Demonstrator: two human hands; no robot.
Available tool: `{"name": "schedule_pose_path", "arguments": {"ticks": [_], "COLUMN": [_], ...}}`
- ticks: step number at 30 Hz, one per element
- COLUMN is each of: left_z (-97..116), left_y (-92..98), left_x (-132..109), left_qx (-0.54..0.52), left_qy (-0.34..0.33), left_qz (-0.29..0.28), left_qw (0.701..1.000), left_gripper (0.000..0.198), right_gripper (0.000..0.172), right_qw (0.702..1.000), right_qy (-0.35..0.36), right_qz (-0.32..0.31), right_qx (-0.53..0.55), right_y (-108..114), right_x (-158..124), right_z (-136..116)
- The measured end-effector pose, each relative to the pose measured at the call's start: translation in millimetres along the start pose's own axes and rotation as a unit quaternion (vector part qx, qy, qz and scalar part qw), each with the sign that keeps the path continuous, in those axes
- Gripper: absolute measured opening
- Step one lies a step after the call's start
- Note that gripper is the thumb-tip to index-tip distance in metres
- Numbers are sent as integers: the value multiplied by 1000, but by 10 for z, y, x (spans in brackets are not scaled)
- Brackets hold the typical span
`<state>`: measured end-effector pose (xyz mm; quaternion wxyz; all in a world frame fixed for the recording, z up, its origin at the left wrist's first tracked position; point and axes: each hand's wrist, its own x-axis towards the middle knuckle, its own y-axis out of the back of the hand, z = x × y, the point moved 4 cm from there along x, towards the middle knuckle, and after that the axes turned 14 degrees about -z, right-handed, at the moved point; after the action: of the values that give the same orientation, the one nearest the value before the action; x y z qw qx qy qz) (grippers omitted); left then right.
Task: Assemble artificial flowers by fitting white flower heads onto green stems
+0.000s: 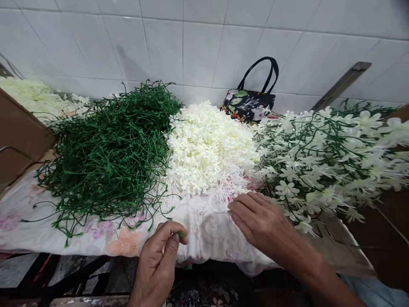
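A person is working at a cloth-covered tabletop [204, 232] set against a white tiled wall [198, 47]. At six o'clock the left hand [159, 260] is pinching the tip of a thin green stem [181, 234] between thumb and forefinger, the other fingers curling in beneath. At four o'clock the right hand [258, 221] is lying low over the cloth, fingers straight and pressed together, its tips touching the near edge of the white spiky pieces [228, 187] and gripping nothing.

A tangled heap of green stems [111, 153] is sitting at nine o'clock, a mound of cream blossoms [207, 143] at twelve, and a spread of finished flower sprays [326, 157] at three. A floral handbag [249, 104] is leaning on the wall behind the blossoms, and a brown cardboard flap [19, 136] is showing at the far left.

Done well, the pick seems to call for fingertips alone: teasing a single spiky piece free of the fringe rather than raking up several, while the left hand is keeping its pinch close to the stem's tip so the end is staying steady and exposed, well apart from the tangle at nine o'clock.
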<state>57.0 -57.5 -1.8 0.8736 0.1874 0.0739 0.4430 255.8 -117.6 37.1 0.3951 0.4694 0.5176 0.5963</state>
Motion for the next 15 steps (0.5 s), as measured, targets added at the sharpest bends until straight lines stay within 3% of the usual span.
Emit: {"name": "schedule_pose_path", "arguments": {"ticks": [3, 8, 15], "left_z": [-6, -64, -88], "left_y": [-2, -21, -87], "left_x": [-2, 5, -20], "left_qx": [-13, -76, -180], "left_qy": [-29, -22, 6], "left_qz": [-48, -57, -57], "left_qw": [998, 995, 982], "left_gripper": [22, 24, 23], "right_gripper": [22, 21, 19], "right_qw": [998, 993, 994], "right_qy": [-31, -41, -15], "right_qz": [-23, -98, -101], "right_qx": [-41, -53, -43], "right_y": [-42, -139, -287], "right_x": [49, 214, 559], "right_z": [101, 91, 7]}}
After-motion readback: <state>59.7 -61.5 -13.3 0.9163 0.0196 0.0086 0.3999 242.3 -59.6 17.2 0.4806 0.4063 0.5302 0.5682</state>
